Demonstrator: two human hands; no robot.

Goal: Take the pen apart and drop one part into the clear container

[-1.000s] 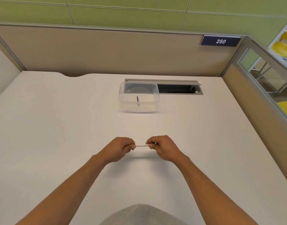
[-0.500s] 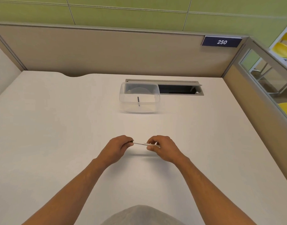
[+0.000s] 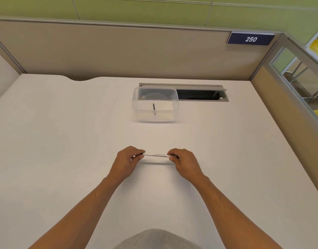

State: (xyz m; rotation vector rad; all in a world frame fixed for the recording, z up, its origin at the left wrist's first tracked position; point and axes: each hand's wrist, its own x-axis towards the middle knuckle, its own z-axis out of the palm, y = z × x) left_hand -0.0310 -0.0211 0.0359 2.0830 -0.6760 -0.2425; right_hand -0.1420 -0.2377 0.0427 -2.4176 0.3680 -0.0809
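Now spread wider along the pen: more white barrel bared between the two fists than half a second back, and levelled out from its earlier slight tilt. Left hand curled round the left end, right hand curled round the right end, fingers of both pinching tight, so both ends hidden. Held just above the desk, shadow right beneath. Probably a pull or twist under way; no gap or seam showing in the barrel yet, so still in one piece as far as visible, separation not yet done.

Well apart, further back on the desk: clear container, lidless as far as can be told, with a small dark stick-like piece already lying inside. Behind it, touching or nearly so, an open cable hatch.

Readable: white "250" on a dark blue plate atop the partition. Dark print along the barrel too, far too small to read.
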